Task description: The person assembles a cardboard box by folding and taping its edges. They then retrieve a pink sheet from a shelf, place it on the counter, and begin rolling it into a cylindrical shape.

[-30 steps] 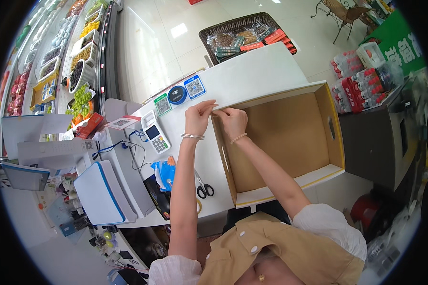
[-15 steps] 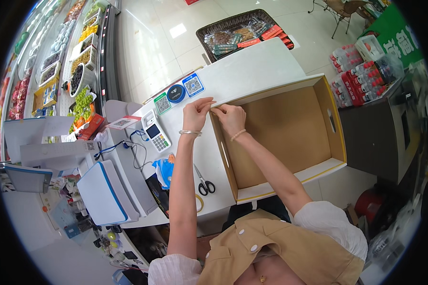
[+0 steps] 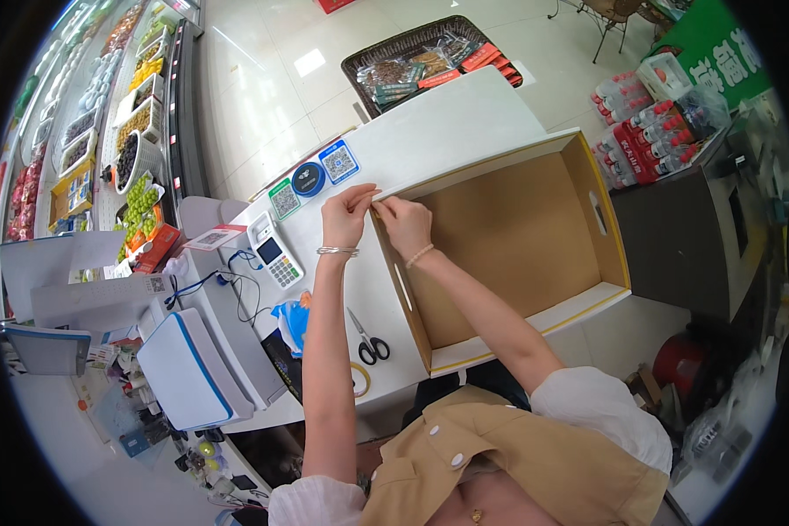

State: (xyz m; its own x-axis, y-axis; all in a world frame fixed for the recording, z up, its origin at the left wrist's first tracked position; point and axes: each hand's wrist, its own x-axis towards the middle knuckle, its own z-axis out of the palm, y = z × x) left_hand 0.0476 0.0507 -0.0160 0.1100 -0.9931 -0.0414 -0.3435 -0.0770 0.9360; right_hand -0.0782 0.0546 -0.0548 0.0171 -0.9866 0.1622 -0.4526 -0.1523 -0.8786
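Observation:
A shallow open cardboard box [image 3: 508, 245], brown inside with a white and yellow rim, stands on the white table. At its far left corner, my left hand [image 3: 345, 215] and my right hand [image 3: 403, 225] are closed in a pinch, fingertips almost touching. A small whitish bit shows between the fingertips; whether it is the box's edge or a separate piece I cannot make out. My right hand reaches over the box's left wall, while my left stays outside it. Scissors [image 3: 373, 351] with black handles and a yellow tape roll [image 3: 360, 380] lie left of the box.
Left of my arms are a card terminal [image 3: 278, 255], a blue packet [image 3: 291, 323] and a white-and-blue machine [image 3: 193, 368] with cables. Code signs [image 3: 338, 161] and a round blue-black device [image 3: 308, 179] stand farther off. A dark basket [image 3: 359, 74] of packets sits beyond the table.
The whole view has shifted slightly, moving the scene a little to the left. My hands stay pinched at the same box corner, with the fingers barely moved.

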